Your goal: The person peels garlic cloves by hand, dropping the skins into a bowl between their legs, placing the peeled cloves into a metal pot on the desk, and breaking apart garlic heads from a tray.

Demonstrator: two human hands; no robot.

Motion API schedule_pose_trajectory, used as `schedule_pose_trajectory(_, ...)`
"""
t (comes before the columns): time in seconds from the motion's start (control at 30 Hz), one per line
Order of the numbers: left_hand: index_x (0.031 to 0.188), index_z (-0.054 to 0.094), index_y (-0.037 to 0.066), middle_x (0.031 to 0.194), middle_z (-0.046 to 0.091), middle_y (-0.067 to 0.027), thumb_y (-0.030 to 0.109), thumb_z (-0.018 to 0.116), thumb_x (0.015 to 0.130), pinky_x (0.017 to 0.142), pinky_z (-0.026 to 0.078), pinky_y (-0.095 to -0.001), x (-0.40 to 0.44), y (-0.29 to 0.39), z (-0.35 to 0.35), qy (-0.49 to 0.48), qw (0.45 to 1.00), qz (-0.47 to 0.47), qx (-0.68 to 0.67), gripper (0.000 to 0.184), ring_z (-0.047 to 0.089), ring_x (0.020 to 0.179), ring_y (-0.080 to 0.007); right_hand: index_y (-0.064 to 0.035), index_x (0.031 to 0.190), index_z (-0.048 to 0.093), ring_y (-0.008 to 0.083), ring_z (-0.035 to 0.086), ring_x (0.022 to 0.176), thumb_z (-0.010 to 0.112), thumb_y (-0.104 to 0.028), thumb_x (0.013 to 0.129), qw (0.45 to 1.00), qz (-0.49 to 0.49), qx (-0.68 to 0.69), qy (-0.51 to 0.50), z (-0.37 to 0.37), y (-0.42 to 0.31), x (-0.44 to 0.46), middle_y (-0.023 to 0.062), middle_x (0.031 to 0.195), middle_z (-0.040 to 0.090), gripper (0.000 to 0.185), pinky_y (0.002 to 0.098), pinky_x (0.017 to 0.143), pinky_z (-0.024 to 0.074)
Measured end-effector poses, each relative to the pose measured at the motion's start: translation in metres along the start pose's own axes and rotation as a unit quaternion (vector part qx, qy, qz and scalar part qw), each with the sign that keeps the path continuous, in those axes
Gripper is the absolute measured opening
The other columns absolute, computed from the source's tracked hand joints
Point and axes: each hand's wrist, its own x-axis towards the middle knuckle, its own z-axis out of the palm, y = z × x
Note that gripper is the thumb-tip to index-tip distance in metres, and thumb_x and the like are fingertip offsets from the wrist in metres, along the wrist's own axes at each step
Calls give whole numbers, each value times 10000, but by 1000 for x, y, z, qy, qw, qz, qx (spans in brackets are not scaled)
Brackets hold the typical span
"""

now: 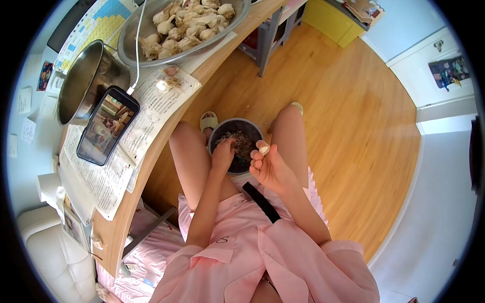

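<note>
A pale peeled garlic clove (264, 150) is pinched between the thumb and fingers of my right hand (274, 169), just beyond the right rim of a grey bin (257, 127). My left hand (223, 155) reaches over the bin's left side with its fingers curled together; what they hold, if anything, I cannot make out. Dry garlic skins (242, 142) lie inside the bin, which stands on the floor between my knees. On the desk at the upper left, a wide metal bowl (132, 38) holds many garlic bulbs (189, 25).
The curved desk edge (166, 123) runs along my left. A deep steel pot (108, 70), a phone (108, 125) on a white cable (138, 55), printed sheets (106, 187) and loose garlic bits (169, 85) are on it. A yellow box (331, 21) stands farther off.
</note>
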Motion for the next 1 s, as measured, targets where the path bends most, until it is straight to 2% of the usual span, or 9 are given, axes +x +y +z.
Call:
schedule_pose_trajectory(0.03,932,634,49,817,645,-151,98,565,857,668,511,-367,1,14,-12,-20,999,-15,-34,114,638,763,-292,-89,1080,482,181,654,869,496,-275,933,1000,-2,-3,-6,2,1,-1,94,972,633,238,349,833,546)
schedule_pose_trajectory(0.13,958,627,16,882,653,-131,75,561,863,696,507,-322,3,79,-68,-100,978,-159,-93,129,647,806,-209,-67,1087,461,197,638,889,528,-296,904,998,-16,-54,3,7,1,-4,103,962,594,300,355,843,542)
schedule_pose_trajectory(0.23,959,624,-9,943,640,-118,90,593,857,718,490,-292,-12,111,-94,15,926,-100,-364,146,630,839,-156,-67,1108,455,202,637,915,566,-232,896,995,-31,-89,14,15,4,-6,109,970,603,291,354,853,538)
schedule_pose_trajectory(0.33,904,633,-21,931,627,-104,69,644,818,721,482,-280,-30,171,-144,66,850,-55,-520,125,613,824,-152,-57,1123,469,211,638,918,606,-178,878,978,-17,-197,60,33,4,-7,114,981,607,306,359,861,532)
schedule_pose_trajectory(0.43,927,648,-3,943,620,-116,21,676,766,718,475,-266,-34,183,-162,102,890,180,-407,164,606,829,-166,-56,957,515,200,637,946,638,-109,855,970,-8,-232,77,52,7,-7,123,1020,631,168,302,853,514)
schedule_pose_trajectory(0.47,925,664,9,936,623,-92,-4,709,715,696,471,-265,-33,190,-168,99,901,210,-366,215,602,817,-168,-55,953,519,192,634,947,648,-106,848,967,-11,-245,70,54,8,-7,113,1016,631,174,291,853,508)
schedule_pose_trajectory(0.57,881,683,23,920,627,-73,8,729,696,679,470,-283,-38,193,-170,64,930,217,-290,191,601,794,-182,-55,945,529,165,626,943,677,-92,822,963,-18,-262,53,53,10,-10,84,998,632,196,259,847,492)
schedule_pose_trajectory(0.73,820,687,29,869,626,-60,3,732,690,649,469,-264,-35,190,-166,81,912,263,-303,140,596,762,-173,-66,913,546,133,620,933,713,-29,772,969,-20,-244,43,45,10,-14,53,946,636,222,228,797,495)
schedule_pose_trajectory(1.0,847,661,7,838,607,-90,-4,710,722,635,479,-262,-42,194,-170,57,913,190,-356,134,600,743,-172,8,879,596,189,655,860,699,26,762,907,-68,-406,89,77,3,-18,118,913,664,157,265,741,529)
